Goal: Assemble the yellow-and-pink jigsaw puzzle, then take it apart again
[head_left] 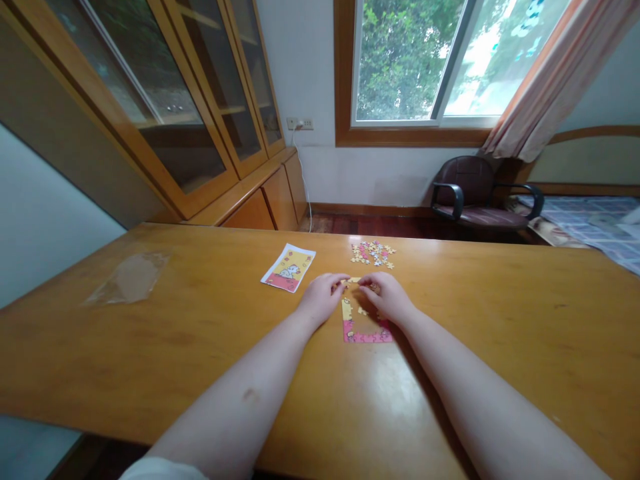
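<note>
Head view: puzzle border [367, 337], mid-frame on table [500, 320]: left side and bottom joined, middle bare. Fingers of left hand [323, 298] and right hand [389, 298] pinch yellow pieces [354, 281] at its top edge. Loose pieces [373, 253] heaped above; picture card [289, 267] left of them.

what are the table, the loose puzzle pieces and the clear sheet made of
Table: wood or veneer, glossy varnish; grain and window glare show. Loose puzzle pieces: probably printed cardboard, thin and flat. Clear sheet: seemingly thin plastic film, see-through and shiny.
</note>
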The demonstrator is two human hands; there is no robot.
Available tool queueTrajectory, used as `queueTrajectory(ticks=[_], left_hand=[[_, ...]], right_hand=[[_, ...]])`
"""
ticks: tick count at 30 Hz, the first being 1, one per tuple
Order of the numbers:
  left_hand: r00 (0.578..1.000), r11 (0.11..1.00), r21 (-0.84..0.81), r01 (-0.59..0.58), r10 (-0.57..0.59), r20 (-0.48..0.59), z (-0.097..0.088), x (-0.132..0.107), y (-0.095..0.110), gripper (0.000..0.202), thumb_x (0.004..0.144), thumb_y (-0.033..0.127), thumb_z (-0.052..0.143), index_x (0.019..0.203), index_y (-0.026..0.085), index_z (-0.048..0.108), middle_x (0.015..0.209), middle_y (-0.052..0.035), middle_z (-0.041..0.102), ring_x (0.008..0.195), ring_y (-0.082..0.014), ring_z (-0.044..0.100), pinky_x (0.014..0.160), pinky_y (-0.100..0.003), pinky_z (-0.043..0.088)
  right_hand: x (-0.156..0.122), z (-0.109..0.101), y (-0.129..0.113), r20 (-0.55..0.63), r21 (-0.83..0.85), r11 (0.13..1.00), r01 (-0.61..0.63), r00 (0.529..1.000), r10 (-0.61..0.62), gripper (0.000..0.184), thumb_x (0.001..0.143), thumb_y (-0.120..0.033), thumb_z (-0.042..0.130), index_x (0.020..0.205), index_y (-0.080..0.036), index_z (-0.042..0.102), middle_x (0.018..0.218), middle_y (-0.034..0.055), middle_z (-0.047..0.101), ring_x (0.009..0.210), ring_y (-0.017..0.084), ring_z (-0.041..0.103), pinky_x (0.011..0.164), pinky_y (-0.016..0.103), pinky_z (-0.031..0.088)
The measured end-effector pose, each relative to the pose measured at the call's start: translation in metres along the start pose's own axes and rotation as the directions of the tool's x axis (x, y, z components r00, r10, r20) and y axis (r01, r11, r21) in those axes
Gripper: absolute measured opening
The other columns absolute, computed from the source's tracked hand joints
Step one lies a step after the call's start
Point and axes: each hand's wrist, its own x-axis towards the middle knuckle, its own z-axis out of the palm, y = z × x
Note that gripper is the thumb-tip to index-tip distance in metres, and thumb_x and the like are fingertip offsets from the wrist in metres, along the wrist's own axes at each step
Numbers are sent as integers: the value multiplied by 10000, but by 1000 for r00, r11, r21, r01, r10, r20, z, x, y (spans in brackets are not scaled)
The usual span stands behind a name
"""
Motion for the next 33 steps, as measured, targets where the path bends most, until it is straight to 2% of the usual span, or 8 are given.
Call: queueTrajectory(ticks=[3, 7, 11, 16, 21, 27, 33], left_hand=[[997, 997, 19, 74, -75, 6, -4, 1, -1, 220, 870, 249, 563, 1026, 209, 714, 935, -46, 705, 850, -182, 625, 800, -298, 491], [990, 991, 12, 130, -131, 44, -4, 2, 0, 236, 853, 285, 608, 1038, 202, 729, 882, -41, 719, 797, -176, 633, 768, -285, 493], [988, 990, 41, 136, -139, 68, -2, 3, -2, 252, 836, 300, 641, 1048, 202, 733, 892, -43, 730, 811, -183, 639, 767, -281, 488], [996, 987, 145, 71, -77, 33, -2, 5, -7, 226, 815, 349, 675, 974, 206, 747, 919, -49, 726, 895, -212, 623, 816, -311, 473], [993, 973, 209, 95, -108, 49, -3, 4, -7, 231, 819, 403, 664, 948, 235, 754, 945, -42, 723, 913, -213, 614, 814, -315, 462], [993, 971, 223, 85, -101, 63, -2, 4, -8, 224, 825, 411, 651, 949, 257, 756, 952, -38, 719, 923, -205, 616, 820, -307, 460], [991, 969, 220, 113, -125, 39, -1, 5, -9, 278, 792, 371, 701, 1025, 221, 718, 1026, -55, 708, 962, -213, 621, 853, -316, 468]], right_hand=[[0, -1, 3, 6, -32, 999, -22, 1000, 22, 102, 847, -206, 602, 864, -208, 702, 875, 56, 722, 857, 200, 644, 821, 342, 476], [1, -2, 4, 12, -39, 999, -22, 1000, 23, 105, 842, -208, 606, 850, -208, 710, 861, 55, 724, 848, 201, 643, 815, 338, 476], [1, -2, 3, 22, -55, 998, -22, 999, 23, 103, 839, -221, 613, 842, -204, 715, 857, 57, 724, 842, 202, 640, 807, 331, 473], [1, -3, 1, 42, -74, 997, -27, 999, 30, 107, 839, -226, 615, 842, -203, 720, 864, 55, 726, 850, 203, 639, 822, 331, 467], [1, -4, 0, 49, -79, 996, -37, 998, 40, 116, 844, -237, 609, 839, -209, 722, 869, 54, 728, 855, 207, 636, 821, 335, 468], [1, -3, 1, 62, -78, 996, -40, 997, 45, 128, 850, -247, 599, 841, -215, 723, 860, 47, 729, 851, 206, 635, 805, 329, 468], [1, -3, 1, 73, -83, 996, -24, 997, 30, 126, 851, -254, 603, 829, -216, 721, 837, 40, 723, 820, 198, 624, 790, 319, 455]])
